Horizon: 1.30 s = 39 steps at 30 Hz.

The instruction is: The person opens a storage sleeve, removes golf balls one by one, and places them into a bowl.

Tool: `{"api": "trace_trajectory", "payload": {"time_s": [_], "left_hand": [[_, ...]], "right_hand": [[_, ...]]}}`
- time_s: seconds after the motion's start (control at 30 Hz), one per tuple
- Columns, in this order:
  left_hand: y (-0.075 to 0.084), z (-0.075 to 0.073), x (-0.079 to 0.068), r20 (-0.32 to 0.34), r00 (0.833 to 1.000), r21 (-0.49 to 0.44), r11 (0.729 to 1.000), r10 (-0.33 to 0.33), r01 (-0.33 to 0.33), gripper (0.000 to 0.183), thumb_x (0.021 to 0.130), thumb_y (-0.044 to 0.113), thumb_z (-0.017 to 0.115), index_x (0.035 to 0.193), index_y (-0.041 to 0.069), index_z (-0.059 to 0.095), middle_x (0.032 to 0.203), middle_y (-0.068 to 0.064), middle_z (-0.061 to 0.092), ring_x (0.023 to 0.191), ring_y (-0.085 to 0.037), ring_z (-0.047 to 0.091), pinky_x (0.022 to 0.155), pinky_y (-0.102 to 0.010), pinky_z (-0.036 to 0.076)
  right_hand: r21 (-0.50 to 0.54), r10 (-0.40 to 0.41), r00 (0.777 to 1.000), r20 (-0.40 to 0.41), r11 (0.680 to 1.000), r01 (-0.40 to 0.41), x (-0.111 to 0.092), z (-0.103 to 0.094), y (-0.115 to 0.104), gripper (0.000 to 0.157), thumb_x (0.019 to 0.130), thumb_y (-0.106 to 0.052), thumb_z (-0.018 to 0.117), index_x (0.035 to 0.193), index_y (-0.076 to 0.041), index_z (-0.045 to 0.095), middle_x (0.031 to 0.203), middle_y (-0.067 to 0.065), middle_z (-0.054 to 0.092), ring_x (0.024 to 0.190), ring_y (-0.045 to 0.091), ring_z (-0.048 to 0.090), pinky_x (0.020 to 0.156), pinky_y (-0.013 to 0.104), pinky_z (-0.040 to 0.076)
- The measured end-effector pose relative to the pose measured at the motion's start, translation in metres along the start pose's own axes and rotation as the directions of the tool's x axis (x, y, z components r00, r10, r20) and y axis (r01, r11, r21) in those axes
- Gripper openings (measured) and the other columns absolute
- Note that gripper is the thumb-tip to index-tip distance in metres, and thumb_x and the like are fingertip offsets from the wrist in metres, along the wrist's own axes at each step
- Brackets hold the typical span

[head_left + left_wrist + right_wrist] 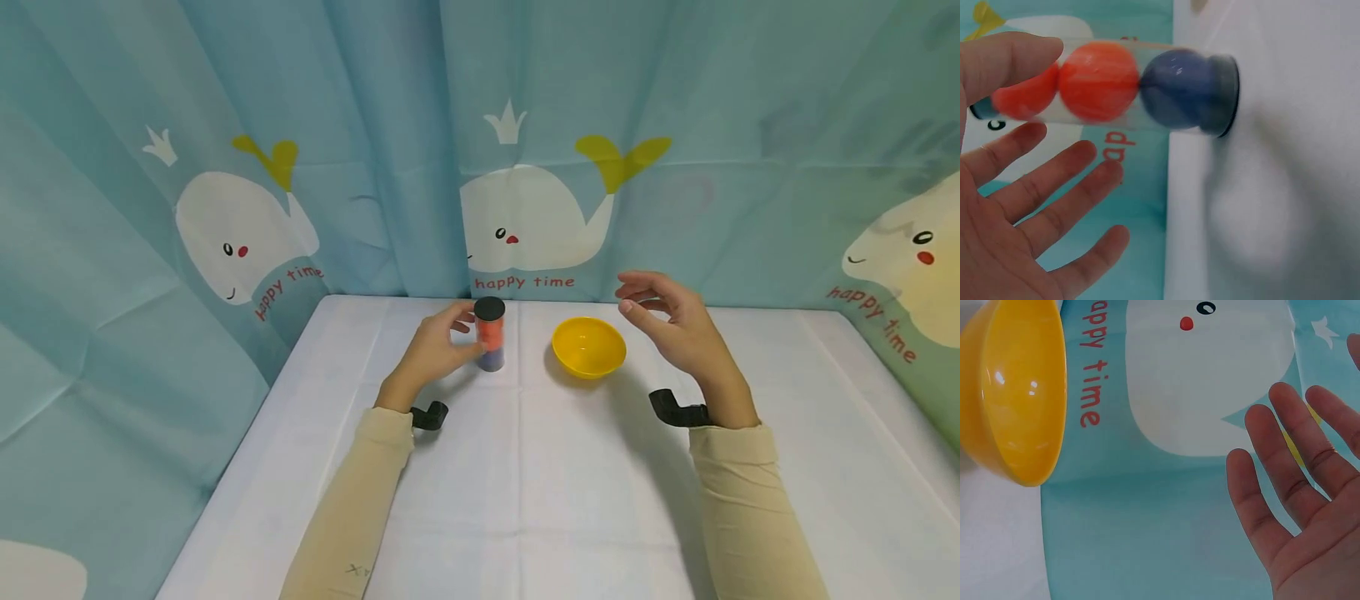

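A clear tube (491, 357) with a black lid stands upright on the white table, left of a yellow bowl (588, 348). Through its wall, orange balls (1099, 81) and a dark blue ball (1175, 87) show. My left hand (438, 346) is at the tube's left side. In the left wrist view the thumb overlaps the tube, while the other fingers are spread and fairly straight; firm contact cannot be made out. To the right of the bowl, my right hand (678, 329) hovers above the table with fingers loosely bent and holding nothing.
A blue curtain (390, 167) with printed whales hangs behind and to the left of the table (465, 500), close to its back edge. A black bracket (429, 416) sits at the left wrist, another black bracket (675, 408) at the right.
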<state>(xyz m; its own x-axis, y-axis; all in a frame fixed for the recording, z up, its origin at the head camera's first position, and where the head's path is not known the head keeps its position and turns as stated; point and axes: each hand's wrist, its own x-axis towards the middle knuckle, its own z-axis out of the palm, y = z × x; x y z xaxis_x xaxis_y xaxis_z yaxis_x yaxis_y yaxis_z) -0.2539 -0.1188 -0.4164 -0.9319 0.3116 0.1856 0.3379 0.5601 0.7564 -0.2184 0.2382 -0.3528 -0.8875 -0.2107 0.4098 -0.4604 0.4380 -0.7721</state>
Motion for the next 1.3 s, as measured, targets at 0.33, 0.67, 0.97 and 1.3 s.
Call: {"api": "trace_trajectory", "payload": {"time_s": [0.33,0.67,0.97,1.3], "left_hand": [[-0.001,0.015,0.003,0.03,0.999,0.073,0.997,-0.034,0.032,0.047,0.091,0.03,0.079,0.13,0.015,0.058,0.123,-0.006,0.069,0.114,-0.027,0.066,0.098,-0.044,0.055],[-0.004,0.033,0.004,-0.002,0.994,0.151,0.982,-0.112,0.111,0.051,0.088,0.035,0.082,0.128,0.014,0.061,0.119,-0.004,0.072,0.108,-0.024,0.066,0.093,-0.041,0.056],[-0.006,0.044,0.001,-0.041,0.987,0.228,0.961,-0.152,0.158,0.052,0.084,0.033,0.086,0.124,0.01,0.061,0.109,-0.007,0.073,0.092,-0.023,0.065,0.086,-0.042,0.055],[-0.005,0.047,0.001,-0.06,0.989,0.178,0.973,-0.137,0.146,0.051,0.084,0.028,0.086,0.125,0.007,0.065,0.113,-0.008,0.075,0.101,-0.026,0.069,0.094,-0.044,0.055]], "right_hand": [[0.004,-0.027,0.999,0.034,1.0,0.027,0.003,0.015,-0.003,0.035,0.1,-0.014,0.065,0.135,-0.009,0.063,0.114,0.001,0.066,0.104,0.005,0.062,0.096,0.013,0.047],[-0.006,-0.011,0.997,0.081,1.0,0.011,0.005,0.036,-0.003,0.038,0.1,-0.017,0.065,0.138,-0.012,0.06,0.116,0.006,0.066,0.109,0.012,0.06,0.103,0.034,0.049],[0.007,0.004,0.99,0.138,1.0,-0.005,0.005,0.054,-0.003,0.044,0.099,-0.018,0.067,0.141,-0.011,0.056,0.121,0.011,0.063,0.115,0.029,0.06,0.105,0.05,0.046],[-0.033,0.043,0.987,0.157,0.999,-0.039,0.004,0.061,-0.003,0.045,0.1,-0.024,0.067,0.141,-0.011,0.056,0.127,0.011,0.063,0.121,0.036,0.057,0.106,0.054,0.046]]}}
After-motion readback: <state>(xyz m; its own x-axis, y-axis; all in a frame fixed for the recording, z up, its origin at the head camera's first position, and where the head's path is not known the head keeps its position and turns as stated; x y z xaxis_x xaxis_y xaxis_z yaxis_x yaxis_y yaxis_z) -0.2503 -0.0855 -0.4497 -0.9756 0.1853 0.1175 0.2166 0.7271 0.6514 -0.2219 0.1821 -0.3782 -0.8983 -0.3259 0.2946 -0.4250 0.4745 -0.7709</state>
